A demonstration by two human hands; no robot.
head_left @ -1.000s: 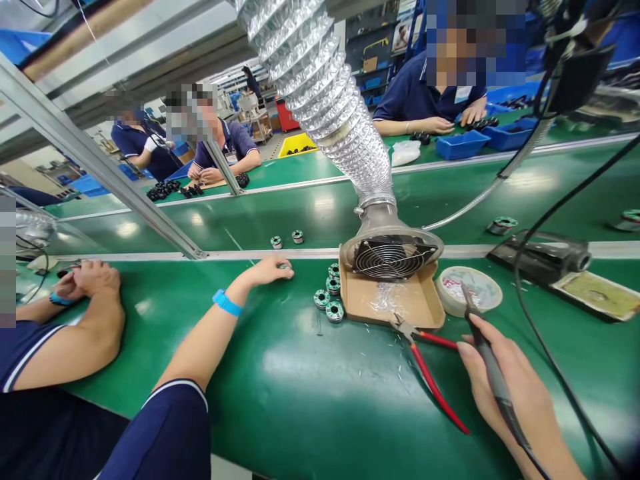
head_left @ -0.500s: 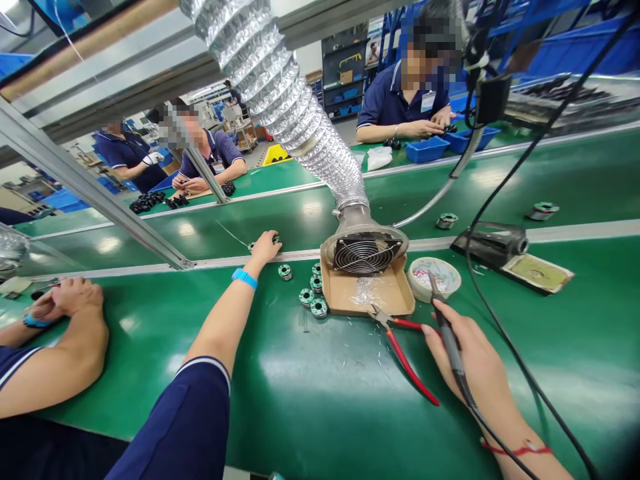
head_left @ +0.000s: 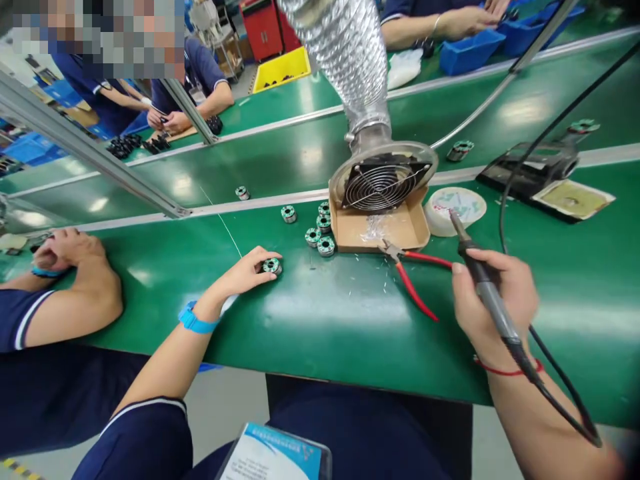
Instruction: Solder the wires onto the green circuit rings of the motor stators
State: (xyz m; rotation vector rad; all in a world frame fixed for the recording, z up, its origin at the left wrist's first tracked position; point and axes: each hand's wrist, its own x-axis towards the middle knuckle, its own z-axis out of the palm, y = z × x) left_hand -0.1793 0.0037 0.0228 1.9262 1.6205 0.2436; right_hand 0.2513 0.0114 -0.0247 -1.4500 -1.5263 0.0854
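My left hand [head_left: 245,272] grips a small round motor stator [head_left: 271,267] with a green circuit-board top, between thumb and fingers, low over the green bench. A thin pale wire [head_left: 230,233] runs from behind that hand toward the back; whether the fingers hold it I cannot tell. In my right hand [head_left: 500,300] is a soldering iron [head_left: 493,303], its tip pointing up and left near a round white tub [head_left: 456,210]. Red-handled cutters [head_left: 415,290] lie left of this hand, jaws at the cardboard tray [head_left: 385,239]. Several more stators [head_left: 325,246] stand left of the tray.
A fume fan [head_left: 387,185] on a silver duct [head_left: 350,60] hangs over the tray. A soldering stand with a yellow sponge [head_left: 575,199] sits at right. The iron's black cable loops by my right arm. A co-worker's folded arms [head_left: 75,287] rest at left.
My left hand has come back from the rear ledge toward me with a stator in it. My right hand still holds the soldering iron. The view has tilted down.
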